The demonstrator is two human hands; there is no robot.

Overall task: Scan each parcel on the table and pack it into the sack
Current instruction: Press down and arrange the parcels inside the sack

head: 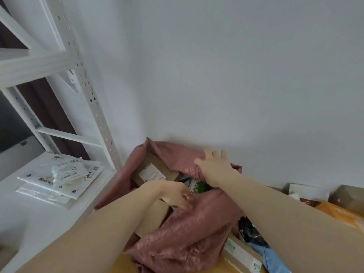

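- Right hand (213, 166) grips the far rim of the pink sack (189, 233).
- Left hand (175, 194), fingers relaxed, reaches into the sack mouth.
- Brown labelled parcel (155, 170) lies inside the sack.

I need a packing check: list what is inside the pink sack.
Inside the pink sack: a labelled cardboard box, a green-printed packet, another brown box under the left hand. Anything deeper is covered.

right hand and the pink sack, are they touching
Touching. The head view shows the right hand gripping the far rim of the pink sack, with fabric bunched under its fingers.
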